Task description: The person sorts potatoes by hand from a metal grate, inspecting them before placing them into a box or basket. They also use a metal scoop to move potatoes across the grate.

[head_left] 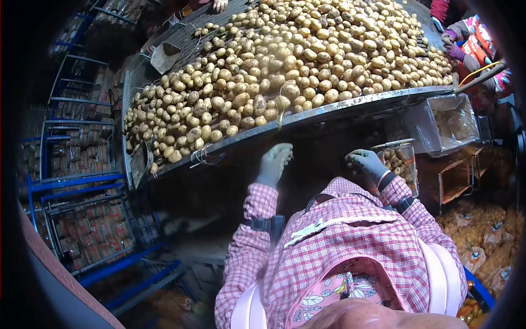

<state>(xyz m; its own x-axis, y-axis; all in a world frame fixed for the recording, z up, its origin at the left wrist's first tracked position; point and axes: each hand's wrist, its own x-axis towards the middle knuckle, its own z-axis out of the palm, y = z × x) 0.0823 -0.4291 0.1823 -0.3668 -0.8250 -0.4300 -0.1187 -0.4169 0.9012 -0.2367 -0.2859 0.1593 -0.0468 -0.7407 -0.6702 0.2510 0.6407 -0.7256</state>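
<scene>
My left hand (pixel 275 162), in a grey-green glove, is held just below the near metal edge of a table (pixel 323 112) heaped with potatoes (pixel 257 82). Its fingers are loosely bent and a little apart, with nothing seen in them. Farther right, my right hand (pixel 368 163) wears a similar glove. Its fingers curve toward the left and look slack, and no object shows in them. Close beside that hand is a clear container of potatoes (pixel 399 162). Neither hand touches the pile.
A clear-lined crate (pixel 446 125) stands right of the table. Blue-framed racks (pixel 82 181) with filled bags line the left. Bagged potatoes (pixel 482 236) lie at lower right. A co-worker's gloved hands (pixel 452 45) are at the far right; another person's hand (pixel 219 5) shows at the top.
</scene>
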